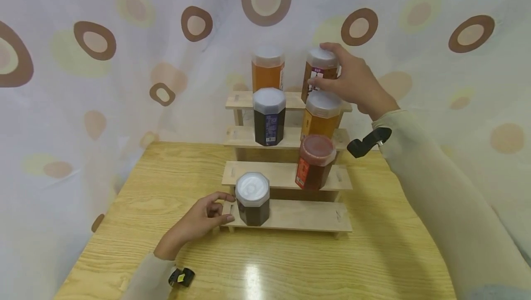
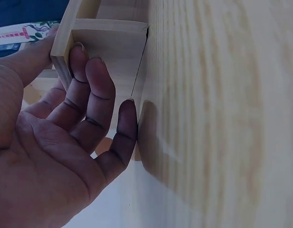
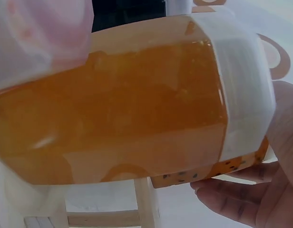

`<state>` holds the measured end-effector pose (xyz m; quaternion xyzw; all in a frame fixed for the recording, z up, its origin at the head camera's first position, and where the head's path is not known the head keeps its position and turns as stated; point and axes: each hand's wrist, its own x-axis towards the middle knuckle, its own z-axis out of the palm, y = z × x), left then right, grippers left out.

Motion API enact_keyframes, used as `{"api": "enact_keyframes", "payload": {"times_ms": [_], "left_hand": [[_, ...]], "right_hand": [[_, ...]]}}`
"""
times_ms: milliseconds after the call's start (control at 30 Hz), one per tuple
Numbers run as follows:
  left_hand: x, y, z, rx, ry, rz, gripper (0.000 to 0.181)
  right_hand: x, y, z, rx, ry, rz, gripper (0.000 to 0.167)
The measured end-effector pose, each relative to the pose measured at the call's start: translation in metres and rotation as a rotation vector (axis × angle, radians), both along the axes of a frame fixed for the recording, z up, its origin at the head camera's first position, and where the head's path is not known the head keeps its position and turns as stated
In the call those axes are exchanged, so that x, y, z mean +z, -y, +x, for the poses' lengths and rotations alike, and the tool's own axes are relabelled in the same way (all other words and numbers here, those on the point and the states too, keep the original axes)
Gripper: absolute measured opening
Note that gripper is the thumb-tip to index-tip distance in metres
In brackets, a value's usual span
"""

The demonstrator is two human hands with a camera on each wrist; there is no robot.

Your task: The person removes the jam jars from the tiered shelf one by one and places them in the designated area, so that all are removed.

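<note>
On the top step of a wooden tiered stand (image 1: 290,219), my right hand (image 1: 357,79) grips a jar of brown contents (image 1: 318,72); the thumb lies across its front and a finger reaches the pale lid. The right wrist view shows that jar partly hidden behind an amber jar (image 3: 146,114), whose clear body fills the middle. My left hand (image 1: 199,219) holds the left end of the lowest step, beside a white-lidded dark jar (image 1: 254,214). Seen from the left wrist, its bent fingers (image 2: 100,90) curl around the board's end.
An orange jar (image 1: 267,76) shares the top step. Below it stands a dark jar with a purple label (image 1: 269,127), beside the amber jar. A red-lidded jar (image 1: 314,171) occupies the step under those. A patterned cloth (image 1: 124,69) hangs behind the wooden table (image 1: 186,166).
</note>
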<state>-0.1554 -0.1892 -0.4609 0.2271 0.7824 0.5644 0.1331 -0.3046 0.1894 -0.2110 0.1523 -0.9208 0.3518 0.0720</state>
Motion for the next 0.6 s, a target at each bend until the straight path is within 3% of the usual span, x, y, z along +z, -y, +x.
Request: {"api": "enact_keyframes", "payload": {"times_ms": [100,300,600], "left_hand": [[0.0002,-0.0001,0.0003,0.001,0.002,-0.002,0.042],[0.0011,-0.0003,0.0007,0.01,0.008,0.003,0.041],[-0.0003,-0.0041,-0.0001,0.008,0.001,0.004,0.042]], "right_hand": [[0.0022,0.0029,-0.0016,-0.037,0.015,0.042,0.093],[0.0041,0.0077,-0.0063,-0.081,-0.062,0.155,0.091],[0.003,0.007,-0.0088,-0.116,-0.073,0.129,0.083]]}}
